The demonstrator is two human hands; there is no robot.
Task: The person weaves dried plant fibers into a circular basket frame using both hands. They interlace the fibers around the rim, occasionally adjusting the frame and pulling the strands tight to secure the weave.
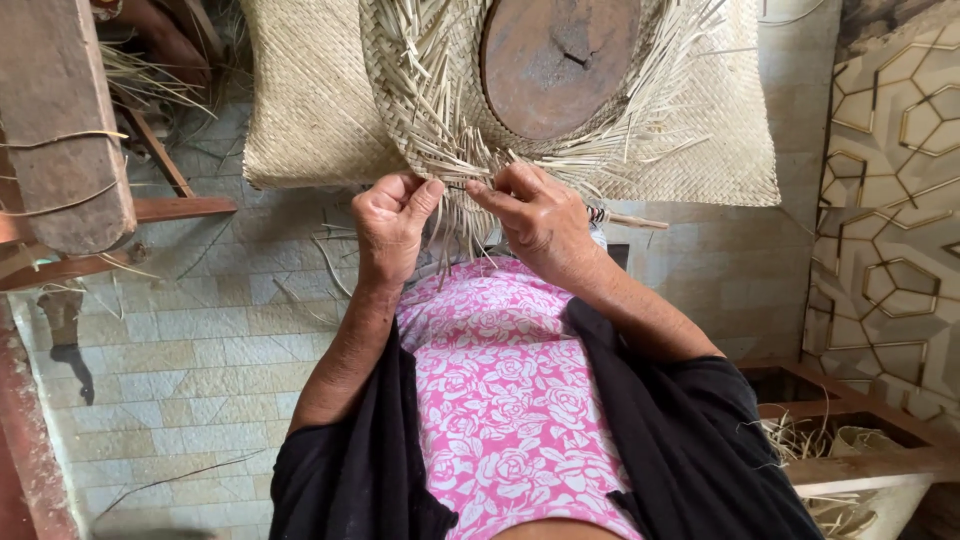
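- Left hand [390, 222] up at the near edge of the hat [440, 110], fingers [412, 196] curled tight into a fist around a bunch of loose strands [452, 225].
- Right hand [538, 218] just beside it, fingers [492, 196] pressed together, pinching strands right at the woven edge.
- Hat half-woven, held up in front of the chest, crown fitted over a round brown wooden block [555, 62] (cracked near its middle).
- Unwoven straw ends bristling out all around the brim, some hanging down between the two hands.
- Behind the hat, a flat woven mat [310, 100], same pale straw colour, spreading out to both sides.
- Below the hands, a pink flowered dress [505, 390] under a black jacket [690, 440].
- Pale tiled floor [190, 350] underneath, with stray straw bits scattered across it.
- Off to the left, a thick wooden post [65, 120] with strands draped over it, wooden rails beside it.
- Bottom right, a basin [860, 490] with straw in it (contents hard to make out).
- Right edge taken up by a panel [890, 200] with a gold geometric pattern.
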